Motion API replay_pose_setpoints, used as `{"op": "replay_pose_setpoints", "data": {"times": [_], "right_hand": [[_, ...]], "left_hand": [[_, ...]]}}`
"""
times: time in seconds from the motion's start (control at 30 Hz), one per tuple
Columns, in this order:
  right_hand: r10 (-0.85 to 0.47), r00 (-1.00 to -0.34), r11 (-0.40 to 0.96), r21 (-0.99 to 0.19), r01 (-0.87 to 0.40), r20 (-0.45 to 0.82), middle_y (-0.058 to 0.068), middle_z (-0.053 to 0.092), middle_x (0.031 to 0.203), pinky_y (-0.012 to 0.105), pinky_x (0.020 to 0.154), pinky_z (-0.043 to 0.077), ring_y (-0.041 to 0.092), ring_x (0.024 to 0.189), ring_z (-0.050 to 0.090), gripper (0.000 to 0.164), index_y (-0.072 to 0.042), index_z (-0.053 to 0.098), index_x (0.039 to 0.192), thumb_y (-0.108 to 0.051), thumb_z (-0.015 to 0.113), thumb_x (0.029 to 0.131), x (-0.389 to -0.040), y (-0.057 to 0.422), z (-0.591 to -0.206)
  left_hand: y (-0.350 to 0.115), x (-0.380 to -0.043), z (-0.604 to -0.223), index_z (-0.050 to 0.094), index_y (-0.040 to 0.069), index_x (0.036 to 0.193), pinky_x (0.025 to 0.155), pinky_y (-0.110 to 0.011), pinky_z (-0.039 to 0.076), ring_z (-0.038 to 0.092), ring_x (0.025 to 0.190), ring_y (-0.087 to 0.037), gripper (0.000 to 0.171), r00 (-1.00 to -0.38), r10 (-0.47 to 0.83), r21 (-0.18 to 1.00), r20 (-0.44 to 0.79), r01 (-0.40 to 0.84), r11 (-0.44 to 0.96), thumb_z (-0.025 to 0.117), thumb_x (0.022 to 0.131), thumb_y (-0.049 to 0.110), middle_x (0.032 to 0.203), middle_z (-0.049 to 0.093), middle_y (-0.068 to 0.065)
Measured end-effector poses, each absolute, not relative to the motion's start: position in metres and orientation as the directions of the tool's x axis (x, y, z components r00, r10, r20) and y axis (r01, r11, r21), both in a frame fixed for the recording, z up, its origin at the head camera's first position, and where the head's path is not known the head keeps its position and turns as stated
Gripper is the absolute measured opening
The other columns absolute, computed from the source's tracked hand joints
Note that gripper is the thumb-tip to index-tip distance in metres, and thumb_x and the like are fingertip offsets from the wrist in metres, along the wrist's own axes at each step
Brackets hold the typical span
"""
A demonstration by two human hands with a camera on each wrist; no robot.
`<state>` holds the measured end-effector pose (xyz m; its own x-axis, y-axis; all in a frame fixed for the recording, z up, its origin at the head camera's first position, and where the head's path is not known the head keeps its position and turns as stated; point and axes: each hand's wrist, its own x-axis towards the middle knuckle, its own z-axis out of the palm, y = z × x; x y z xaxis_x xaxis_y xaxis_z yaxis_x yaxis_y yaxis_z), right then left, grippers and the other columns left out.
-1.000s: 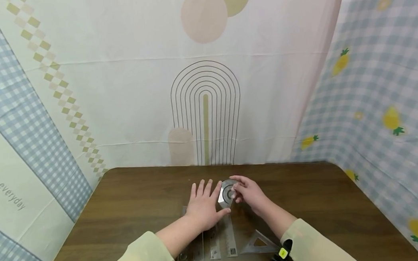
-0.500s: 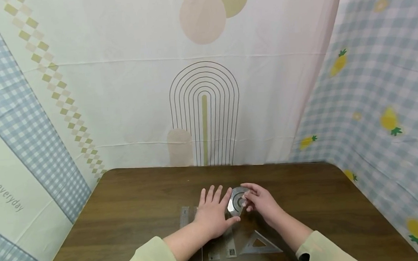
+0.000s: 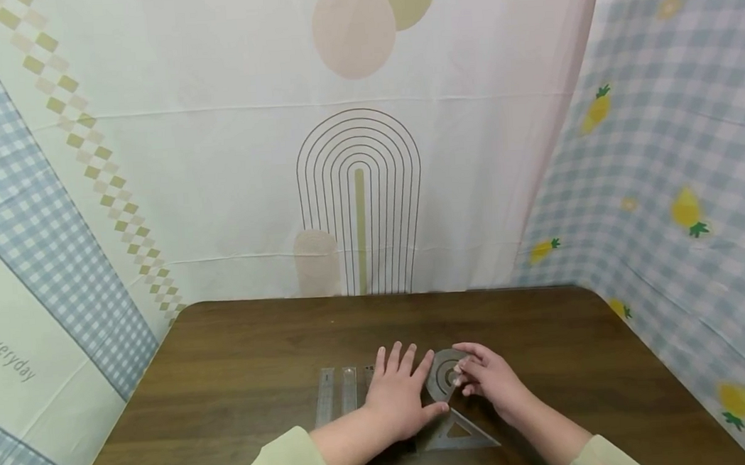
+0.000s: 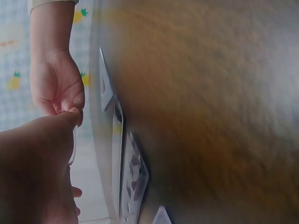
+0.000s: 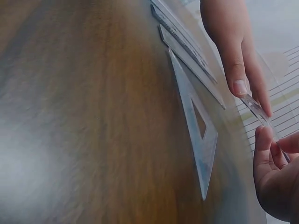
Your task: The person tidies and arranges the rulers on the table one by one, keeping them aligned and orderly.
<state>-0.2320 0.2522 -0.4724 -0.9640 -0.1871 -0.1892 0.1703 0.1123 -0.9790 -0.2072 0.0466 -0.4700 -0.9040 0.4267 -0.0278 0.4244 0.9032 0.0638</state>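
Observation:
A clear semicircular protractor (image 3: 441,372) is held up between both hands over the table. My left hand (image 3: 398,394), fingers spread, pinches its left side between thumb and index finger; in the right wrist view the thumb sits on one edge of the protractor (image 5: 254,109). My right hand (image 3: 498,383) grips the opposite side with thumb and curled fingertips. Below them, a clear triangular set square (image 3: 460,437) lies flat. Left of it are several clear rulers (image 3: 325,397), partly hidden by my left hand and forearm.
The dark wooden table (image 3: 245,354) has rounded far corners. Behind it hangs a pale patterned cloth (image 3: 229,184), and a checked cloth with pineapples (image 3: 657,172) hangs at the right. The set square and rulers show side on in the right wrist view.
Both hands have moved right and nearer the body, carrying the protractor with them towards the set square. The far ends of the left rulers have come into sight.

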Motion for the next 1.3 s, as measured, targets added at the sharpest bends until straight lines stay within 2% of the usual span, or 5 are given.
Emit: {"op": "replay_pose_setpoints", "data": {"times": [0.5, 1.03, 1.3], "right_hand": [[-0.179, -0.963, 0.115, -0.976, 0.185, -0.204, 0.008, 0.061, 0.095, 0.027, 0.063, 0.053, 0.017, 0.079, 0.062, 0.045, 0.009, 0.033, 0.145, -0.008, 0.045, 0.104, -0.208, 0.289, -0.471], [-0.144, -0.963, 0.158, -0.966, 0.206, -0.229, 0.005, 0.065, 0.095, 0.028, 0.063, 0.054, 0.015, 0.077, 0.062, 0.047, 0.011, 0.032, 0.144, -0.008, 0.047, 0.103, -0.192, 0.329, -0.477], [-0.108, -0.948, 0.169, -0.945, 0.280, -0.300, 0.006, 0.062, 0.093, 0.030, 0.066, 0.055, 0.018, 0.081, 0.063, 0.047, 0.009, 0.031, 0.146, -0.009, 0.044, 0.105, -0.189, 0.342, -0.480]], "left_hand": [[0.085, -0.197, -0.480, 0.024, 0.035, 0.158, 0.119, -0.052, 0.011, 0.018, 0.150, -0.029, 0.085, -0.890, 0.456, -0.040, -0.005, 0.456, 0.889, 0.032, 0.088, 0.082, 0.161, 0.029, 0.001], [0.126, -0.191, -0.476, 0.027, 0.040, 0.156, 0.120, -0.049, 0.010, 0.014, 0.151, -0.024, 0.084, -0.866, 0.491, -0.058, -0.095, 0.498, 0.865, 0.030, 0.085, 0.085, 0.162, 0.025, 0.007], [0.142, -0.192, -0.479, 0.026, 0.045, 0.154, 0.120, -0.049, 0.009, 0.012, 0.151, -0.022, 0.082, -0.861, 0.486, -0.056, -0.149, 0.498, 0.865, 0.030, 0.084, 0.086, 0.162, 0.023, 0.009]]}}
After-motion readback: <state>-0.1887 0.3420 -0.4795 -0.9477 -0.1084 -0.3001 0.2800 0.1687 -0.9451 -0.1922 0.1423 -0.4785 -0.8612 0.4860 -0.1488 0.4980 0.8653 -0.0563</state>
